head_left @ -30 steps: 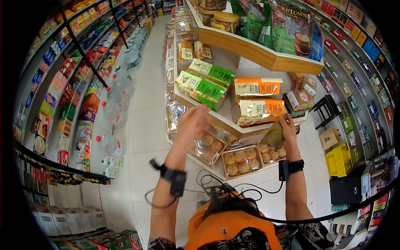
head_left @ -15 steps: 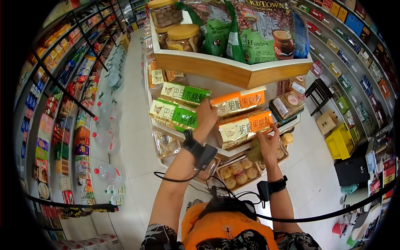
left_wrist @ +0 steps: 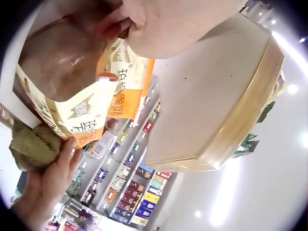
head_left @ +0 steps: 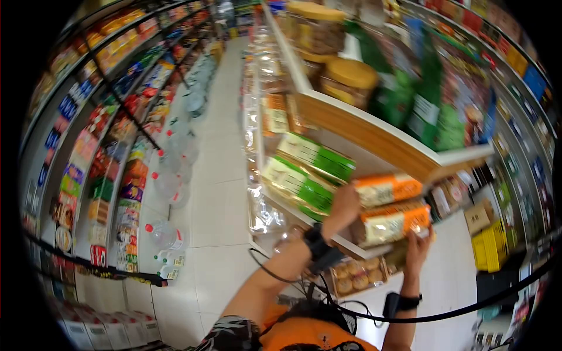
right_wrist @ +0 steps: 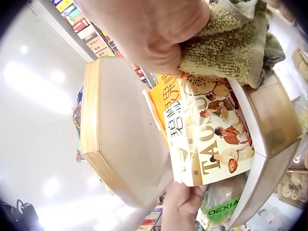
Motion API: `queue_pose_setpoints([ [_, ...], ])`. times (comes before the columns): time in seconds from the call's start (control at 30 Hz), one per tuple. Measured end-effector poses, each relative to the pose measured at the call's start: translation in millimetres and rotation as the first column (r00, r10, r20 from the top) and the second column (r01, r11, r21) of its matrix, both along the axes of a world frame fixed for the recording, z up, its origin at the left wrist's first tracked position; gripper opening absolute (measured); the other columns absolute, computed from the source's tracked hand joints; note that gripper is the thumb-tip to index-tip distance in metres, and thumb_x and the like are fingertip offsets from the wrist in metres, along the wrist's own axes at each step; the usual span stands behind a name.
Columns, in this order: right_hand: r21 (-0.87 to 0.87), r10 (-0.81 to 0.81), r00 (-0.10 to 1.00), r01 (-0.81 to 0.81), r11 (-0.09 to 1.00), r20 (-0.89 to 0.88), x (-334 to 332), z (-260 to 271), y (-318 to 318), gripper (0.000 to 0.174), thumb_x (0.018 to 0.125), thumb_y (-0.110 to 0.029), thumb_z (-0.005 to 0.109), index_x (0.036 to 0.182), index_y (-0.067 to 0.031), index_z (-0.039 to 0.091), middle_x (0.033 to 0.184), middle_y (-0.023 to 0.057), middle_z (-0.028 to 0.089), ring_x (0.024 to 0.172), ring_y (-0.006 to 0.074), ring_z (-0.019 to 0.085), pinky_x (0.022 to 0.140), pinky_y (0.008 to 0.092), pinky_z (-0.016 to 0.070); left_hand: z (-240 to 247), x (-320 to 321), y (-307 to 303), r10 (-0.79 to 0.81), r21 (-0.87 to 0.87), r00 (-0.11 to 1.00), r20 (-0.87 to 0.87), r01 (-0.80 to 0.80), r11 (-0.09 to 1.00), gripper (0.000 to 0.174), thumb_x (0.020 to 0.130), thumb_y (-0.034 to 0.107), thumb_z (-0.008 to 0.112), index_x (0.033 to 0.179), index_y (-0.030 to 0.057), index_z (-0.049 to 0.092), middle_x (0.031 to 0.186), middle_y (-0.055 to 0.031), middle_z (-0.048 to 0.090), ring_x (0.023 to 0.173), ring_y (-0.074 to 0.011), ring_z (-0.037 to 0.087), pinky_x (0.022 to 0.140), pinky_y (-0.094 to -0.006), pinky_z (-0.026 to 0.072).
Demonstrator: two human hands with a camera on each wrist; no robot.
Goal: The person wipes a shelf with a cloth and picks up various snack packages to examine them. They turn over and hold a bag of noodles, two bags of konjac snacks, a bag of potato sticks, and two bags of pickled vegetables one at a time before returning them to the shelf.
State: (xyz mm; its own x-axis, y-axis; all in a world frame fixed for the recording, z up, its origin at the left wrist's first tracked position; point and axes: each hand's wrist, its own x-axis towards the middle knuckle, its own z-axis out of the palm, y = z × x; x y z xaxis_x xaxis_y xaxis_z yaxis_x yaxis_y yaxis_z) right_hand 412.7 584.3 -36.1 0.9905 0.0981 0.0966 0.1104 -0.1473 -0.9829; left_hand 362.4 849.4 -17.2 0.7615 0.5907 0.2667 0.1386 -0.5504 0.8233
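Head view: the front orange-and-cream bag [head_left: 395, 224] lies on a white-rimmed lower shelf [head_left: 369, 253], just in front of a matching back bag [head_left: 389, 189]. The left hand [head_left: 344, 206] is at the left end of these bags, between them and two green-and-cream bags [head_left: 304, 190]. The right hand [head_left: 418, 248] has its fingers on the front bag's right end. Above, a wood-fronted upper shelf [head_left: 369, 126] carries jars with yellow lids [head_left: 350, 79]. A tray of round cookies [head_left: 357, 275] sits below the lower shelf. The picture is blurred.

Left wrist view: the left hand fills the top, its fingers bent down by the clear brown side of the front bag; whether they grip it, I cannot tell. The right hand, at lower left, holds a green cloth [left_wrist: 33, 147] and touches the bag's orange corner with its fingertips.

Right wrist view: the right hand is bent over the bag's upper end, the bunched cloth under its curled fingers. The left hand is at the opposite end, fingers partly hidden, near a clear bag with a green DEXIA label [right_wrist: 224, 209].
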Motion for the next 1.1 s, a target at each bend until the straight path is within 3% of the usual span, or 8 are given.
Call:
queue_pose_setpoints([
  [0.07,-0.017,-0.105,0.994,0.105,0.994,0.006,-14.9,6.5,5.0,0.067,0.09,-0.015,0.061,0.144,-0.0068,0.022,0.087,0.0068,0.063,0.081,0.0123,0.056,0.073,0.0255,0.0439,6.4,-2.7,7.0,-0.043,0.03,0.998,0.035,0.042,0.999,0.017,0.082,0.003,0.05,0.096,-0.005,0.057,0.073,-0.0228,0.061,0.067,-0.0358,0.063,0.058,-0.0425,0.0512],
  [0.13,0.016,-0.142,0.982,0.141,0.99,0.121,-31.4,-3.8,-3.1,0.057,0.093,-0.016,0.058,0.141,-0.006,0.029,0.08,0.0022,0.056,0.07,0.0085,0.046,0.061,0.0211,0.0378,63.6,-41.8,19.5,-0.333,-0.566,0.942,0.033,0.293,0.771,0.029,0.09,0.006,0.049,0.115,-0.0074,0.046,0.078,-0.0127,0.062,0.064,-0.0178,0.067,0.045,-0.0272,0.0531],
  [0.17,-0.005,-0.168,0.985,0.169,0.986,0.049,-56.3,22.9,8.2,0.053,0.092,-0.014,0.058,0.138,-0.0018,0.033,0.091,0.0091,0.063,0.082,0.0135,0.057,0.074,0.027,0.0459,79.6,-64.8,25.3,-0.365,-0.599,0.919,0.151,0.378,0.706,0.036,0.09,0.008,0.053,0.122,-0.0056,0.043,0.089,-0.0136,0.063,0.064,-0.0184,0.067,0.046,-0.0274,0.0536],
  [0.3,0.258,-0.116,0.993,0.118,0.959,-0.022,-139.6,60.7,68.4,0.029,0.094,-0.017,0.053,0.119,-0.0026,0.049,0.09,0.0059,0.059,0.078,0.014,0.058,0.065,0.0267,0.05,106.0,-163.8,93.8,-0.381,-0.663,0.866,0.322,0.494,0.563,0.035,0.092,0.012,0.054,0.124,-0.002,0.047,0.103,-0.0141,0.063,0.076,-0.0175,0.066,0.056,-0.0256,0.0555],
  [0.5,0.355,0.418,0.876,-0.321,0.878,-0.241,-246.8,108.0,284.6,0.016,0.092,-0.012,0.057,0.105,-0.0026,0.06,0.097,0.001,0.059,0.086,0.0081,0.054,0.075,0.0216,0.045,84.4,-300.9,226.3,-0.292,-0.852,0.928,0.23,0.337,0.401,0.026,0.093,0.013,0.054,0.113,-0.0029,0.055,0.103,-0.0133,0.063,0.08,-0.0177,0.065,0.062,-0.0277,0.0568],
  [0.73,0.536,0.741,0.601,-0.537,0.652,-0.299,-326.2,95.5,484.6,0.021,0.093,-0.012,0.057,0.111,-0.0026,0.057,0.098,0.0032,0.061,0.088,0.0087,0.056,0.079,0.023,0.0468,86.2,-403.4,333.9,-0.155,-0.862,0.97,0.187,0.238,0.447,0.035,0.092,0.015,0.057,0.123,-0.001,0.052,0.108,-0.0083,0.061,0.092,-0.0145,0.061,0.071,-0.0272,0.0541],
  [0.83,0.519,0.757,0.59,-0.57,0.636,-0.28,-334.9,95.3,543.9,0.025,0.091,-0.011,0.058,0.115,-0.002,0.055,0.103,0.0063,0.06,0.091,0.0104,0.056,0.081,0.0242,0.0471,68.1,-412.6,378.1,-0.106,-0.608,0.974,0.198,0.207,0.766,0.042,0.086,0.022,0.068,0.12,0.0013,0.053,0.104,-0.0078,0.062,0.092,-0.0123,0.06,0.069,-0.0238,0.0509],
  [1.1,0.257,0.814,0.54,-0.773,0.58,-0.212,-301.9,85.8,718.1,0.028,0.087,-0.008,0.062,0.113,-0.0017,0.054,0.109,0.0055,0.059,0.099,0.0122,0.057,0.084,0.025,0.0478,58.4,-394.8,574.4,0.005,-0.786,0.985,0.173,0.135,0.603,0.026,0.083,0.02,0.07,0.098,0.0022,0.057,0.088,-0.0019,0.06,0.082,-0.0073,0.055,0.071,-0.0224,0.0452],
])
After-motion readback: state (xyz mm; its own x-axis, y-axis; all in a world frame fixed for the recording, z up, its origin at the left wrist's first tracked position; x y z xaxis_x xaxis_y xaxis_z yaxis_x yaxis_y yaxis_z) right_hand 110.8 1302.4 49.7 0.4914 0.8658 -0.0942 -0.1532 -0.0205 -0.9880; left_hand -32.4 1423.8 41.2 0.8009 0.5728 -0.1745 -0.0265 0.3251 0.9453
